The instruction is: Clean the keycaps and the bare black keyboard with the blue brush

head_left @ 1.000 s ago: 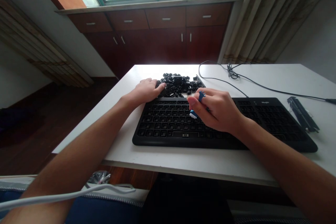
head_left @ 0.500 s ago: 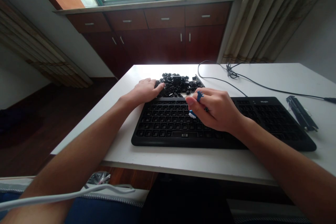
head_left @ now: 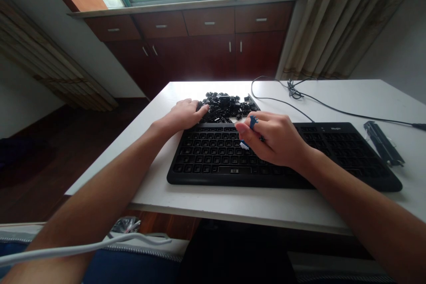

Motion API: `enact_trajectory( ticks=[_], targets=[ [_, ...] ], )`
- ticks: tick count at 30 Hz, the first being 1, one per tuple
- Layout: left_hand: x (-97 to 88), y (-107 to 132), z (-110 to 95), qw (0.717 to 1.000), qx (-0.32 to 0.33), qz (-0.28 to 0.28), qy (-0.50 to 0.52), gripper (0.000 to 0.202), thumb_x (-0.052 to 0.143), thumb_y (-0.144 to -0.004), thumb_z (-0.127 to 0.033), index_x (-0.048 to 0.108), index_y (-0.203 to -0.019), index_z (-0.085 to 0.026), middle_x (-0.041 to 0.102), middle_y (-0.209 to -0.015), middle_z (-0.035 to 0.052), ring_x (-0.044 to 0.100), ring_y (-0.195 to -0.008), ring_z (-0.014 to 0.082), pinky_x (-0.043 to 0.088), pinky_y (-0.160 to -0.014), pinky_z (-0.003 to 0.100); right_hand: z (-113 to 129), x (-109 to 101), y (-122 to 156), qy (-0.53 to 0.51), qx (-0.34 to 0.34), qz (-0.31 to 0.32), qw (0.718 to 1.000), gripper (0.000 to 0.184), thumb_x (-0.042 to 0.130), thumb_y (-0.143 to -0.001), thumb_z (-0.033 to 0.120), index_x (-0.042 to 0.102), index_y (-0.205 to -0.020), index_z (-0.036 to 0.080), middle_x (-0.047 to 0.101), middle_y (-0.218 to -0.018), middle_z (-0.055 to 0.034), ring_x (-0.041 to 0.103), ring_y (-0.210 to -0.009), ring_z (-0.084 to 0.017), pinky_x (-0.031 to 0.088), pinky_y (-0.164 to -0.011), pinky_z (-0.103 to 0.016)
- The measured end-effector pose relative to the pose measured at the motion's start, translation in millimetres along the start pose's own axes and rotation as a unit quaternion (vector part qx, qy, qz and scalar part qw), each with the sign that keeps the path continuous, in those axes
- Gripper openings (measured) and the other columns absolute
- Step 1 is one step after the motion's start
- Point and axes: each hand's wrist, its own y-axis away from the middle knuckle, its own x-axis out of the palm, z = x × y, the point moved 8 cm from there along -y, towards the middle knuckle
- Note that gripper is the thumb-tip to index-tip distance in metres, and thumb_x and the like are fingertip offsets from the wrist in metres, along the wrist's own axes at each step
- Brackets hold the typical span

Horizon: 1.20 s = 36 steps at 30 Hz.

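A black keyboard (head_left: pixel 333 155) with its keycaps removed lies across the white table (head_left: pixel 233 204). My right hand (head_left: pixel 274 140) is closed round a small blue tool (head_left: pixel 253 122) whose white tip touches the key rows in the keyboard's middle. My left hand (head_left: pixel 183 115) rests palm down at the keyboard's upper left corner, fingers stretched toward a heap of loose black keycaps (head_left: pixel 226 106) behind the keyboard, fingertips touching its edge.
The keyboard's cable (head_left: pixel 299 97) loops across the table's far right. A long black bar-shaped part (head_left: pixel 382 142) lies right of the keyboard. Dark wooden cabinets (head_left: pixel 206 44) stand under the window. A white cable (head_left: pixel 83 248) crosses my lap.
Almost nothing has changed: my right hand with the blue tool has shifted very slightly over the keys, and my left hand has stayed by the keycaps.
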Motion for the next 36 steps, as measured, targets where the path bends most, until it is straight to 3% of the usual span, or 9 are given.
enact_trajectory(
  ticks=[13,25,36],
  targets=[
    [1.6,-2.5,0.8,1.0,0.004,-0.004,-0.003,0.084,0.023,-0.101,-0.068,0.065,-0.138,-0.005,0.064,-0.14,0.0259,0.057,-0.134,0.0409,0.045,-0.114,0.051,-0.8,0.8,1.0,0.002,-0.002,0.003,1.0,0.051,0.042,-0.111,0.039,0.06,-0.069,0.015,0.066,-0.069,-0.0058,0.06,-0.065,-0.012,0.041,-0.062,-0.028],
    [2.0,-3.0,2.6,1.0,0.002,-0.001,0.002,0.084,0.023,-0.1,-0.07,0.065,-0.138,-0.007,0.064,-0.141,0.0249,0.056,-0.135,0.0408,0.045,-0.114,0.051,0.2,1.2,1.2,0.015,-0.014,-0.005,1.0,0.048,0.046,-0.109,0.037,0.053,-0.066,0.016,0.062,-0.066,-0.0028,0.054,-0.06,-0.01,0.036,-0.058,-0.027],
    [0.7,-1.6,0.7,1.0,0.005,-0.001,0.004,0.082,0.024,-0.101,-0.068,0.064,-0.141,-0.008,0.063,-0.143,0.0245,0.054,-0.136,0.0422,0.044,-0.114,0.053,-1.1,0.5,0.9,-0.021,0.014,0.018,1.0,0.057,0.034,-0.113,0.044,0.066,-0.073,0.017,0.065,-0.068,-0.0052,0.06,-0.068,-0.014,0.042,-0.066,-0.03]
  ],
)
